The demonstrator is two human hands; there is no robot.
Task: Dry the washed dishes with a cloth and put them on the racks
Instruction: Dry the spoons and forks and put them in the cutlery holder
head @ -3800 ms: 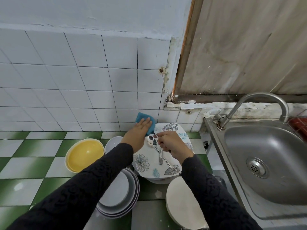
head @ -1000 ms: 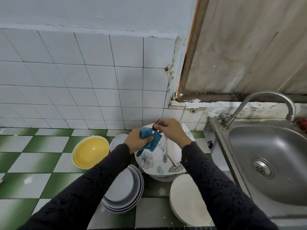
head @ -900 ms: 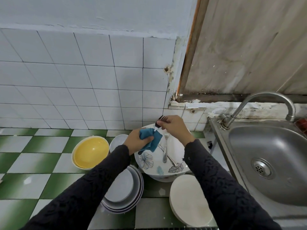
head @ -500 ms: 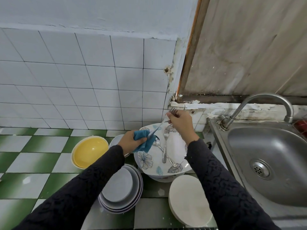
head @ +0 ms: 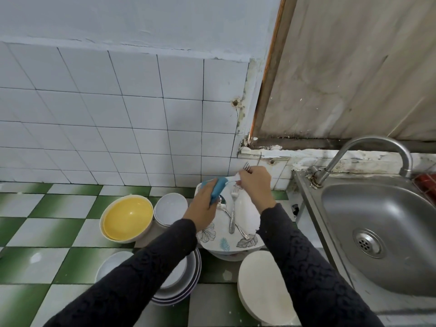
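Right hand (head: 254,185) is being used to pinch a fork (head: 246,166) at centre frame, its handle being wiped by the blue cloth (head: 218,188) gripped in the left hand (head: 201,210) above the leaf-patterned plate (head: 247,214), so a drop onto that plate is being risked if wet metal slips.

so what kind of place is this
Probably a home kitchen: a steel sink with a tap, stacked plates and bowls on a green-and-white tiled counter, and a fork being wiped with a blue cloth.
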